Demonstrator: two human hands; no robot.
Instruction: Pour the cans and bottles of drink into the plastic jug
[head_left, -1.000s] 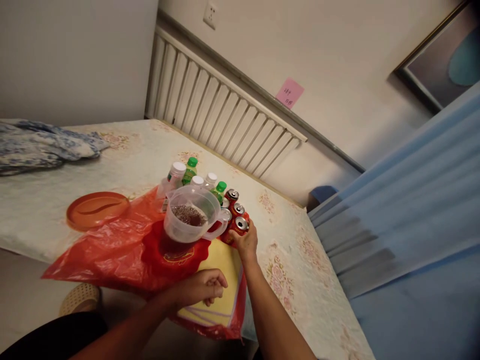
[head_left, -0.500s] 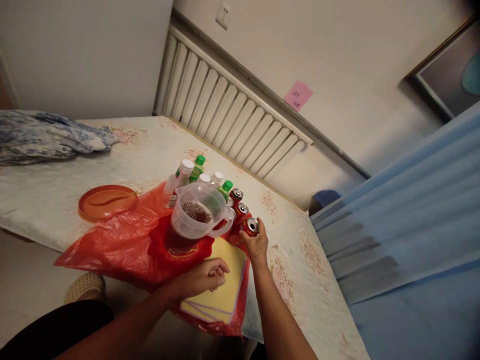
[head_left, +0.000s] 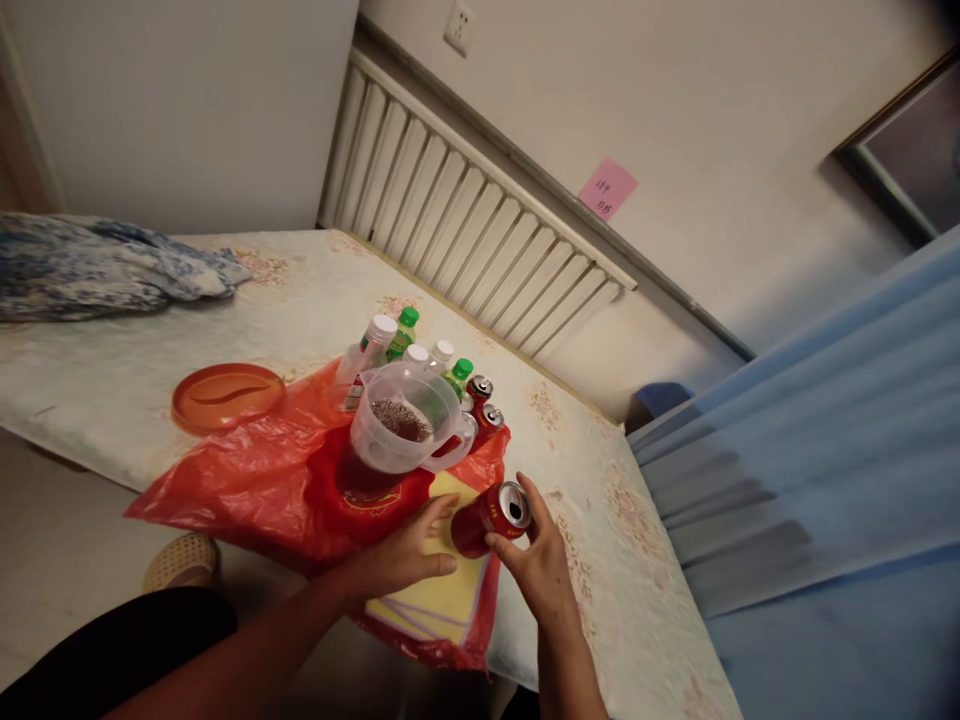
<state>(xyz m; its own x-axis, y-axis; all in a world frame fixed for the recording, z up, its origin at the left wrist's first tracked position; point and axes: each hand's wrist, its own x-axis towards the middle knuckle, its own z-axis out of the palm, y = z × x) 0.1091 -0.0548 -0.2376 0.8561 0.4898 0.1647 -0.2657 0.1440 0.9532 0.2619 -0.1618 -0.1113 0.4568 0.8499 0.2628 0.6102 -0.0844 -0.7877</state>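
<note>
A red drink can (head_left: 480,522) with an opened top is gripped by my right hand (head_left: 541,560), thumb and fingers around its upper end. It is tilted over a yellow cloth (head_left: 435,598). Just left of the can is my left hand (head_left: 412,548), thumb and fingers apart, holding nothing. Behind it stands a clear plastic pitcher (head_left: 405,455) with dark, foamy liquid inside. Beyond the pitcher are two more red cans (head_left: 489,420) and several bottles with white or green caps, among them a green-capped bottle (head_left: 403,335).
A red plastic bag (head_left: 240,485) lies under the pitcher and cloth. An orange lid (head_left: 225,395) rests at the left, with a patterned fabric (head_left: 112,268) farther back. A radiator (head_left: 465,200) runs behind the table, and a blue curtain (head_left: 810,480) hangs at the right.
My right hand has brought the can away from the other cans, toward me and over the cloth. My left hand has opened from a loose curl.
</note>
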